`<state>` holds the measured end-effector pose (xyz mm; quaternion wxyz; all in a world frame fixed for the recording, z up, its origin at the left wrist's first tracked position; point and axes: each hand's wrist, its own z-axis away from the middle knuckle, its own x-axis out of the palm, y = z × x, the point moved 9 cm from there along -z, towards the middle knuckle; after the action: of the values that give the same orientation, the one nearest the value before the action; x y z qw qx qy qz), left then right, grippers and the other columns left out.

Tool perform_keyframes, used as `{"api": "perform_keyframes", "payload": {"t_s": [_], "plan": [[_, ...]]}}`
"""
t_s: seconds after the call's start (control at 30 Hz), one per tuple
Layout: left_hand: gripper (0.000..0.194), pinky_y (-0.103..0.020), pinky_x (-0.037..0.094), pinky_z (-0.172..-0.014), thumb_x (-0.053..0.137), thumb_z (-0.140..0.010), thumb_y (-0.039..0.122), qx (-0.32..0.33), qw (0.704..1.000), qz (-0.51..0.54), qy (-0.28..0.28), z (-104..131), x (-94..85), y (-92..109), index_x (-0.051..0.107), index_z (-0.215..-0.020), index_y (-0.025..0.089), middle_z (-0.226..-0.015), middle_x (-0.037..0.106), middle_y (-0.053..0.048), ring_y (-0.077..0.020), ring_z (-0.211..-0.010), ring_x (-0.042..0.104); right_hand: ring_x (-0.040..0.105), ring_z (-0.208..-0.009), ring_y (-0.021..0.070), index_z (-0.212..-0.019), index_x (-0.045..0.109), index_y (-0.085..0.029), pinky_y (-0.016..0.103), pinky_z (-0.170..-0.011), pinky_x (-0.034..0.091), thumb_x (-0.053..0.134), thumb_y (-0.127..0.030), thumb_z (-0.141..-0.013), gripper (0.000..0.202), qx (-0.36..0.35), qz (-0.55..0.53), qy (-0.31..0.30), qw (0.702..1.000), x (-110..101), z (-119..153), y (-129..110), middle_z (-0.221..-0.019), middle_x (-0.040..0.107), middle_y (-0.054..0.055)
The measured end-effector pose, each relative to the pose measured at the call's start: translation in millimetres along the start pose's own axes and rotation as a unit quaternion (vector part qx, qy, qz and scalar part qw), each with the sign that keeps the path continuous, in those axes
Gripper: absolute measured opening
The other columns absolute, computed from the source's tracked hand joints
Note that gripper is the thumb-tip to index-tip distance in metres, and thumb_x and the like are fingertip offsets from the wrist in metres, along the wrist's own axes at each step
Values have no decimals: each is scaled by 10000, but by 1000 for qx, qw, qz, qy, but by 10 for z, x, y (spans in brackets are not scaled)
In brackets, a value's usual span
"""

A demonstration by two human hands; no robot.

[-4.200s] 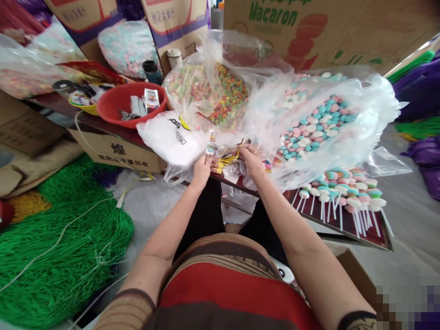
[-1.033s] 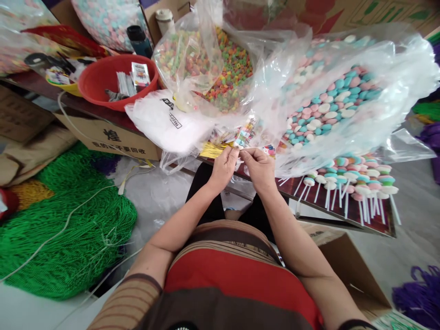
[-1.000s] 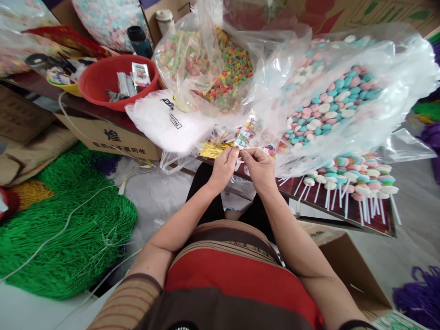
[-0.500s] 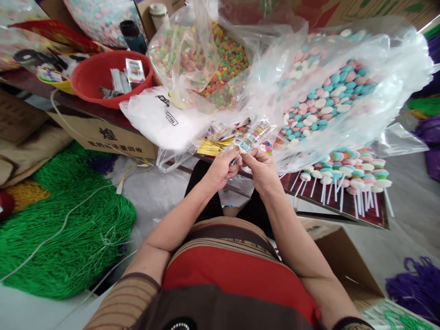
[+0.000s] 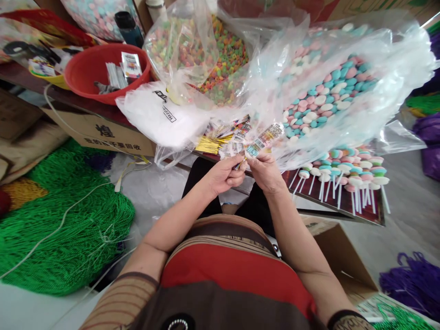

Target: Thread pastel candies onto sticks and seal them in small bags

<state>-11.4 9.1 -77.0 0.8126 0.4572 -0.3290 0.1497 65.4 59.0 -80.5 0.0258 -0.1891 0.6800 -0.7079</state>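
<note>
Both hands meet just in front of the table's near edge. My right hand (image 5: 268,172) pinches the lower end of a printed packet (image 5: 267,140), which points up and to the right. Close beside it, my left hand (image 5: 228,173) is closed with its fingertips on a small item at the packet's base, too small to make out. Gold twist ties (image 5: 208,145) and more printed wrappers (image 5: 237,140) lie just beyond my left hand. A white plastic bag (image 5: 168,121) with black print rests to their left.
Behind are bags of ring-shaped candy (image 5: 223,55) and pastel candies (image 5: 330,101). Candy sticks (image 5: 343,172) lie at the right table end. A red basin (image 5: 82,75) stands left; green netting (image 5: 68,220) and an open carton (image 5: 340,256) are below.
The packet has tilted further right and shows more of its printed face. My hands have moved slightly right, while the surroundings have shifted a little left in view.
</note>
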Motion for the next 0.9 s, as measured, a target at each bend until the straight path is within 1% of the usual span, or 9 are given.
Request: {"api": "perform_keyframes", "payload": {"t_s": [0.1, 0.2, 0.3, 0.4, 0.5, 0.57, 0.67, 0.8, 0.9], "plan": [[496, -145, 178, -357, 573, -979, 505, 67, 996, 8, 55, -55, -45, 59, 460, -622, 180, -435, 187, 127, -17, -318, 182, 626, -656, 149, -669, 686, -237, 335, -753, 547, 841, -544, -708, 346, -40, 51, 87, 994, -69, 4, -24, -670, 690, -29], [534, -161, 175, -369, 611, -936, 587, 162, 978, -14, 135, -88, -140, 159, 427, -628, 192, -469, 228, 118, -19, -356, 187, 603, -688, 147, -679, 667, -228, 323, -767, 514, 761, -469, -818, 293, -98, 158, 153, 971, -77, 57, -156, -694, 669, -25], [559, -199, 204, -398, 587, -920, 653, 233, 947, -88, 204, -80, -284, 244, 412, -633, 207, -500, 270, 99, -41, -402, 217, 628, -758, 168, -713, 662, -229, 335, -810, 503, 704, -387, -876, 231, -147, 246, 161, 944, -8, 105, -333, -742, 678, -11], [569, -238, 317, -495, 547, -913, 706, 303, 890, -246, 236, -4, -371, 384, 426, -643, 219, -534, 355, 67, -81, -493, 352, 621, -754, 169, -716, 629, -227, 330, -804, 501, 657, -331, -901, 214, -162, 308, 135, 928, 77, 135, -485, -736, 665, -6], [556, -271, 443, -668, 496, -913, 750, 325, 852, -362, 191, 22, -320, 469, 540, -761, 217, -661, 538, 18, -127, -666, 533, 580, -713, 154, -703, 578, -228, 311, -772, 492, 621, -276, -896, 203, -171, 337, 121, 918, 126, 181, -624, -710, 627, -14], [556, -304, 500, -833, 473, -926, 748, 322, 863, -365, 135, 8, -235, 525, 630, -943, 215, -855, 667, -37, -172, -899, 649, 559, -699, 145, -709, 564, -228, 302, -759, 484, 595, -229, -881, 174, -192, 349, 118, 910, 164, 220, -712, -710, 608, -18], [640, -378, 512, -995, 298, -997, 713, 318, 891, -317, 68, 49, -58, 705, 675, -1178, 229, -1048, 735, -83, -228, -1186, 661, 532, -672, 132, -703, 551, -226, 289, -722, 470, 570, -190, -857, 159, -228, 361, 102, 899, 239, 263, -776, -704, 575, -23], [822, -439, 583, -896, 73, -1009, 700, 348, 892, -280, 74, 379, 113, 1039, 716, -1227, 237, -861, 756, -72, -251, -1039, 732, 504, -633, 124, -690, 551, -223, 276, -660, 448, 572, -201, -857, 170, -224, 358, 93, 901, 248, 235, -761, -678, 562, -26], [944, -365, 590, -727, 38, -963, 766, 293, 903, -310, 45, 559, 199, 958, 791, -1043, 203, -659, 706, -73, -219, -792, 726, 508, -633, 125, -712, 590, -221, 282, -658, 445, 597, -234, -866, 154, -204, 340, 144, 907, 132, 201, -841, -690, 596, -22]]}}
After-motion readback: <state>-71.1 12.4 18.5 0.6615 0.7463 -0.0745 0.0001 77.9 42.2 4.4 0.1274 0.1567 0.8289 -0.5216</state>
